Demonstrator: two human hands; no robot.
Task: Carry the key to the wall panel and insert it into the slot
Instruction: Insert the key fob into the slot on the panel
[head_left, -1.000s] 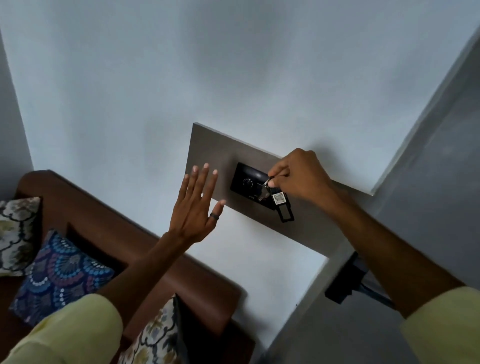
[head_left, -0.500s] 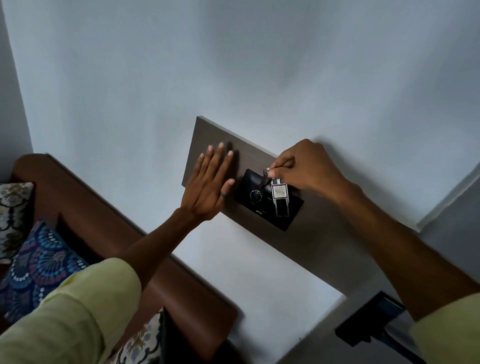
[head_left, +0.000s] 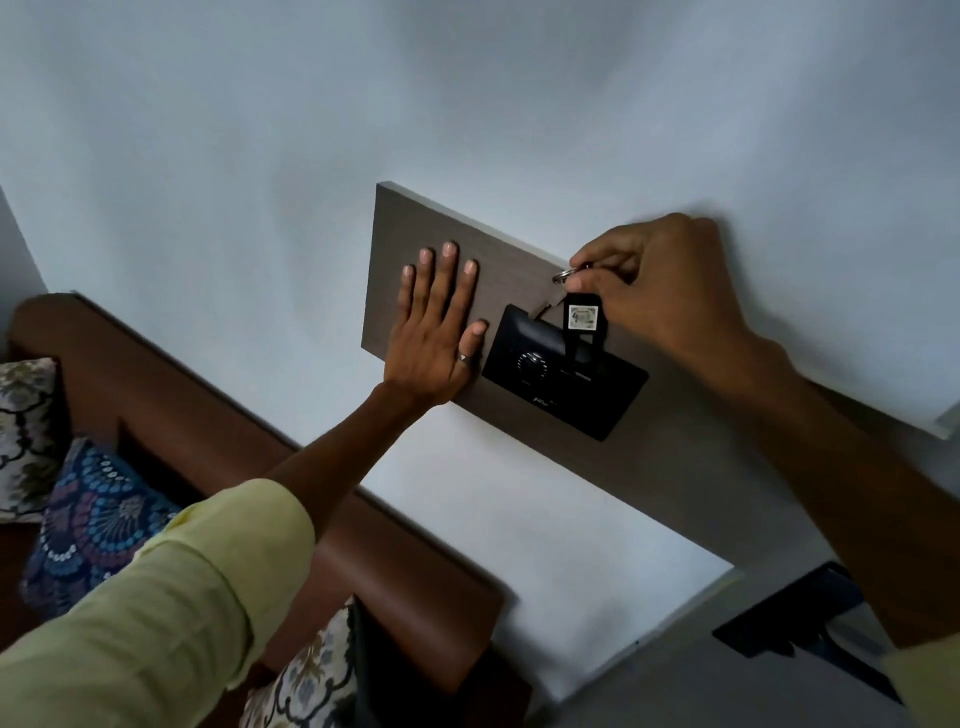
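Our right hand (head_left: 660, 291) pinches the key tag (head_left: 583, 325) by its ring, hanging it against the top of the black wall panel (head_left: 563, 371); our left hand (head_left: 434, 332) lies flat and open on the wooden board (head_left: 498, 265). We judge insertion underway; next, the tag must slide straight down into the slot.

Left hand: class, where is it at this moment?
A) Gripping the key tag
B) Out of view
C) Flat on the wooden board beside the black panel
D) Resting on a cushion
C: the left hand lies open, fingers spread, flat against the wooden board, just left of the black panel.
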